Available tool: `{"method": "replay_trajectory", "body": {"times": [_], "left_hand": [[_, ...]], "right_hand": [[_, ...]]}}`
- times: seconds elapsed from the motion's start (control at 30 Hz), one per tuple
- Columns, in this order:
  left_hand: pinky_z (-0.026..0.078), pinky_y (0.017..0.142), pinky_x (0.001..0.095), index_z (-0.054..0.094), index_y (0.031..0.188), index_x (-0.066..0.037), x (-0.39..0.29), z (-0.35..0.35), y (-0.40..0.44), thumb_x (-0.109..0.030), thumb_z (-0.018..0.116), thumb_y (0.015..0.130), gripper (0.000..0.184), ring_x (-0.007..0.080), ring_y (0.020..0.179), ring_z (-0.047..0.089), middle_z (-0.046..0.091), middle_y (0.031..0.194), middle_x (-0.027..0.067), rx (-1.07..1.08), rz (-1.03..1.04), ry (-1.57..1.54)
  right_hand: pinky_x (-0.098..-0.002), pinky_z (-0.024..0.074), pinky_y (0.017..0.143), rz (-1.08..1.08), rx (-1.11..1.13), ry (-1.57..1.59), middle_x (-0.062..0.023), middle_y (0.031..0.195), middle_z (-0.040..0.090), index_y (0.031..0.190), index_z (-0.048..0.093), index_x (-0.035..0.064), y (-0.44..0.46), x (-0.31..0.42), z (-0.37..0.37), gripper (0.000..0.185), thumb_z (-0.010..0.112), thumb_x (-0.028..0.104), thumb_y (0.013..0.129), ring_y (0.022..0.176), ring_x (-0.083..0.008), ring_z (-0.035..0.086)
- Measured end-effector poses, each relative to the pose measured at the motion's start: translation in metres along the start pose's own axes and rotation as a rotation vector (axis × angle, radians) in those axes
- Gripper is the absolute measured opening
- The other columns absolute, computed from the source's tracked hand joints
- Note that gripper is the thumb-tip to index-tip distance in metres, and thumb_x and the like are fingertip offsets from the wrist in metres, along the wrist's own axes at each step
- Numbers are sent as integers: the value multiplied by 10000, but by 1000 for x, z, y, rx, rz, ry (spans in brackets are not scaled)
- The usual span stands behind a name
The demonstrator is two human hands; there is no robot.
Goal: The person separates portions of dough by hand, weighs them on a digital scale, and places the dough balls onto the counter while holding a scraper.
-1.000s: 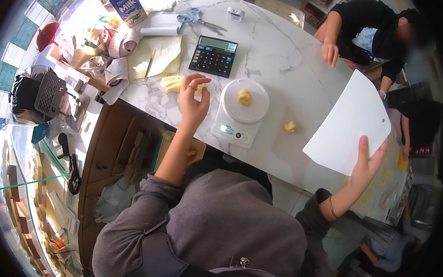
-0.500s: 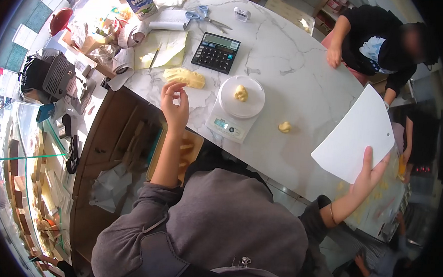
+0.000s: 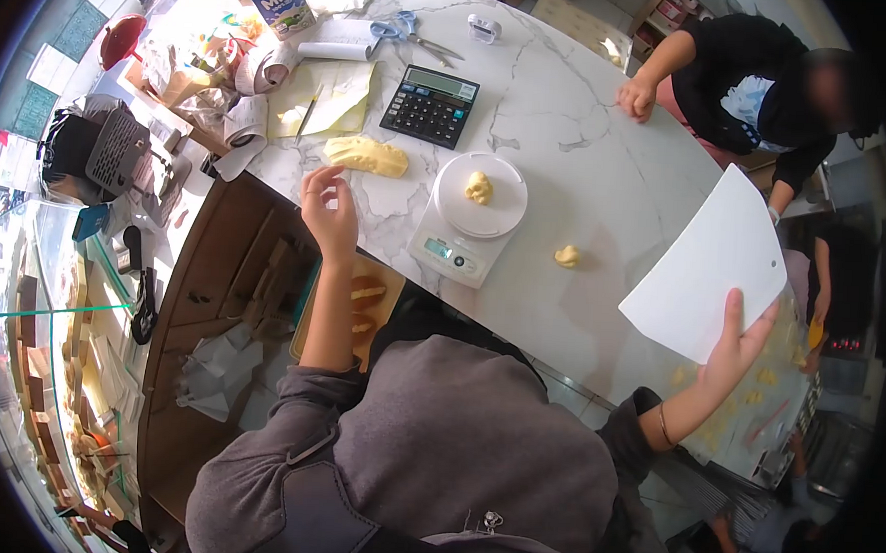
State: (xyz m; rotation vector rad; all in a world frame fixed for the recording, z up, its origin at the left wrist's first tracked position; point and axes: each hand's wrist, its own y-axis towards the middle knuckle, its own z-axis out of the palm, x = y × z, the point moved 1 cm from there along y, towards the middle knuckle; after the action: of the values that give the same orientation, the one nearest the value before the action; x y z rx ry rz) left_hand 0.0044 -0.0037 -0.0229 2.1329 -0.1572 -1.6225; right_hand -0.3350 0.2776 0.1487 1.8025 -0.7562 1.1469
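Note:
My right hand (image 3: 741,337) grips a flat white dough scraper (image 3: 709,265) by its lower right part, holding it raised over the right side of the table. My left hand (image 3: 330,216) hovers at the table's front edge, fingers loosely curled and apart, with nothing visible in them. Just beyond it lies a long yellow dough piece (image 3: 366,156). A white digital kitchen scale (image 3: 447,264) stands between my hands, with a small dough lump (image 3: 479,188) on its round plate. Another dough lump (image 3: 566,256) rests on the marble to the scale's right.
A calculator (image 3: 430,106), blue-handled scissors (image 3: 415,37), papers (image 3: 318,88) and a milk carton (image 3: 278,3) occupy the far left. Opposite, a person's hand (image 3: 637,98) rests at the table edge. Below my left arm is a tray (image 3: 381,303) of shaped dough.
My left hand has shifted slightly left, its fingers curling a little more. The other person's hand has moved left along the table edge. The scraper stays in my right hand.

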Motion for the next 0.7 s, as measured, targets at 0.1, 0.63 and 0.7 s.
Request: {"method": "replay_trajectory", "body": {"times": [0.1,0.63,0.7], "left_hand": [[450,710,227,617,915,-26,-1,0,1,38,520,805,160,112,859,535,545,1000,38,20,7,34],[486,752,371,665,902,-78,-62,112,-3,-196,698,683,251,265,897,581,606,941,79,1105,335,473],[482,745,375,643,818,-65,-66,114,-9,-151,672,648,193,281,898,561,588,885,94,1038,354,474]], "right_hand": [[-284,354,949,4,11,6,-116,1255,457,1328,317,-17,1,-1,2,522,568,83,882,1116,-169,452],[-279,353,945,16,-6,24,-107,1248,463,1329,325,-17,-6,-12,-5,527,574,97,879,1104,-160,454],[-283,353,943,45,-14,40,-110,1244,462,1331,316,-14,-9,-15,-10,545,586,88,869,1098,-165,456]]}}
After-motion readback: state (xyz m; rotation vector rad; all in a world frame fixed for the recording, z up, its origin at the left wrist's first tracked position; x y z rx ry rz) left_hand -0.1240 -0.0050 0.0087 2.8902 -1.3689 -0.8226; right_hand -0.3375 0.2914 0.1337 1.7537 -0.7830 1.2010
